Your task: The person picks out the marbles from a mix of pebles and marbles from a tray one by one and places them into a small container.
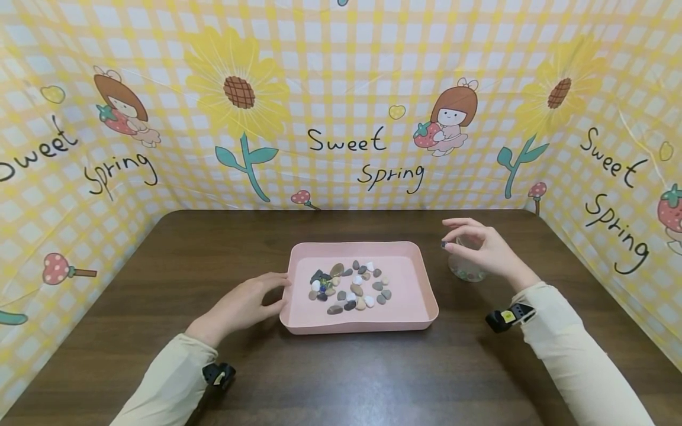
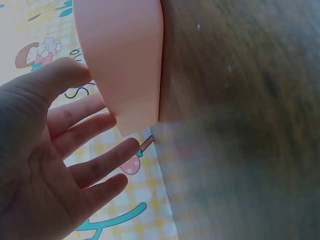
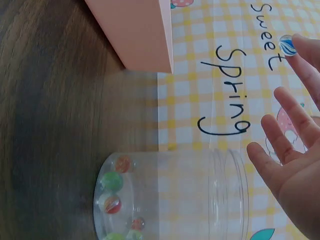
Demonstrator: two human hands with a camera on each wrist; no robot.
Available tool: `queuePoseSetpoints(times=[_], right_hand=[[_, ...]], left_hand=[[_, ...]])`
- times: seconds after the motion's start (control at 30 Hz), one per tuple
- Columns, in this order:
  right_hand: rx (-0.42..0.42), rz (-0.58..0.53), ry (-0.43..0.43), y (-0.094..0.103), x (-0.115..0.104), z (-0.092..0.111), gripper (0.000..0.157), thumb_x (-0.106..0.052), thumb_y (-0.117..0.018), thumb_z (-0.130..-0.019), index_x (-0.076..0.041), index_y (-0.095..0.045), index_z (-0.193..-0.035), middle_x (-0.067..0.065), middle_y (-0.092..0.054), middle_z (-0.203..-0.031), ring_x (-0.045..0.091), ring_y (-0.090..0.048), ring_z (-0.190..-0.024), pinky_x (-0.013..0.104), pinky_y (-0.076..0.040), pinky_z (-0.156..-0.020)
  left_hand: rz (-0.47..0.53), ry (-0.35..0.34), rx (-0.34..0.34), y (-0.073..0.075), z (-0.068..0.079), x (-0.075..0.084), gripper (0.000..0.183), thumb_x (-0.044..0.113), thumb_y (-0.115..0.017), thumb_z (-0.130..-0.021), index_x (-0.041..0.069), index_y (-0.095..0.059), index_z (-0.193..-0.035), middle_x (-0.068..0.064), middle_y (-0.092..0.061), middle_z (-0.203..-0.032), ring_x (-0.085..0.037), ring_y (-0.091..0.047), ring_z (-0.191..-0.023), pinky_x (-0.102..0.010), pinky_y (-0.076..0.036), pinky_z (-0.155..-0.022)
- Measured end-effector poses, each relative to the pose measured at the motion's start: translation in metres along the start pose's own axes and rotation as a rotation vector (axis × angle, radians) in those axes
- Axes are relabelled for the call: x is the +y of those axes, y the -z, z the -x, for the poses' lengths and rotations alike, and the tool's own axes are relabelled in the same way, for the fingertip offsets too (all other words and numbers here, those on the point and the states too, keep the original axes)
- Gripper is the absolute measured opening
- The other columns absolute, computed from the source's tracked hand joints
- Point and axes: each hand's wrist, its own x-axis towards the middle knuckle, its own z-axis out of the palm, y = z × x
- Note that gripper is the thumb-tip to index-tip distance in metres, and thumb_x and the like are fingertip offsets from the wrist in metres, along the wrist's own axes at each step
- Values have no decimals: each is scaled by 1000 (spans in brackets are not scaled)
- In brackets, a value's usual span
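Between thumb and index finger, my right hand (image 1: 487, 248) pinches a blue-and-white glass marble (image 3: 287, 46), its other fingers spread. Just beside and below that hand stands a clear plastic jar (image 3: 170, 195) with several marbles (image 3: 112, 181) at its bottom; in the head view the hand partly covers it. My left hand (image 1: 247, 302) touches the left rim of a pink tray (image 1: 362, 326) with its fingertips, the fingers loosely extended. Inside the tray lie many pebbles (image 1: 357, 290) in grey, white and tan, with a few glass marbles (image 1: 323, 289) among those on the left.
All of this stands on a dark brown wooden table (image 1: 351, 378). A yellow checked cloth (image 1: 341, 71) with sunflowers and lettering rises behind the table and along both sides. The jar is a short way right of the tray.
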Motion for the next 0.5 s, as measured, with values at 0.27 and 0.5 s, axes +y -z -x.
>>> queuePoseSetpoints(times=[0.27, 0.5], right_hand=[[62, 12, -20, 7, 8, 5, 13, -11, -64, -87, -5, -68, -98, -2, -56, -126, -6, -47, -116, 4, -33, -96], [107, -33, -16, 12, 13, 10, 15, -7, -65, -86, 1, -67, -99, -14, -54, -123, -2, -48, -117, 2, -34, -97]], left_hand=[[4, 0, 4, 0, 0, 0, 38, 22, -62, -88, 3, -60, -122, -15, -57, -131, -32, -54, -120, -49, -44, -100], [12, 15, -6, 0, 0, -1, 39, 22, -62, -88, 4, -59, -122, -15, -57, -131, -32, -54, -121, -49, -44, -101]])
